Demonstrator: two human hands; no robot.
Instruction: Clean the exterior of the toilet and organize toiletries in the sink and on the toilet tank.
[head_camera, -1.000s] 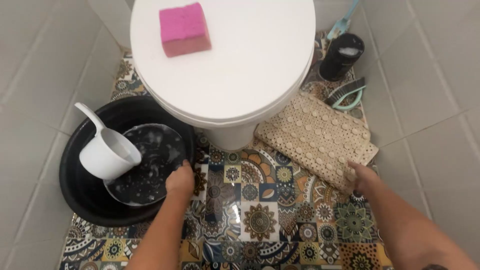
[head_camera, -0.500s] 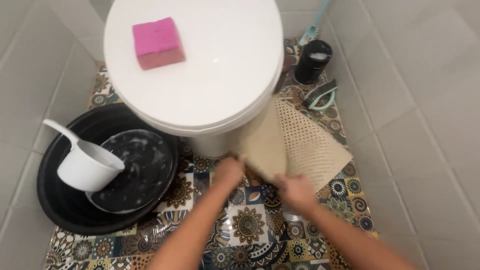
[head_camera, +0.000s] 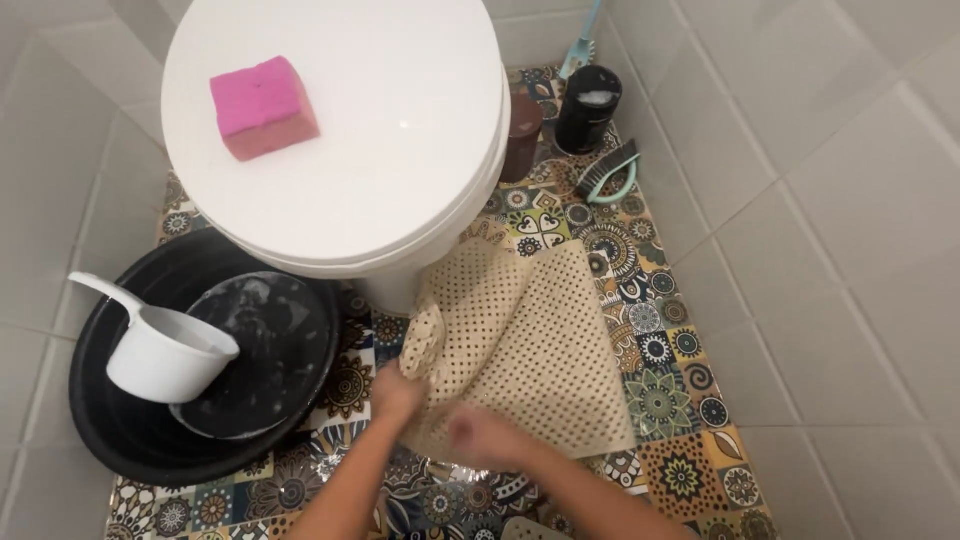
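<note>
Head view: both hands, left (head_camera: 397, 390) and right (head_camera: 478, 432), now pinch the mat's (head_camera: 530, 340) near edge; it has flipped underside-up, free tiles beyond, toilet (head_camera: 340, 130) touching its far-left corner.

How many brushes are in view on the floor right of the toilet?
2: a scrub brush lying on the patterned floor, and a toilet brush standing in its black holder behind. Others may be hidden behind the toilet.

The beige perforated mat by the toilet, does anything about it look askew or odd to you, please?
Yes. The beige perforated rubber mat lies crooked on the patterned tile floor, its left edge bunched and lifted where the left hand grips it; the right hand holds its near edge. A pink rectangular sponge sits on the closed white toilet lid.
</note>
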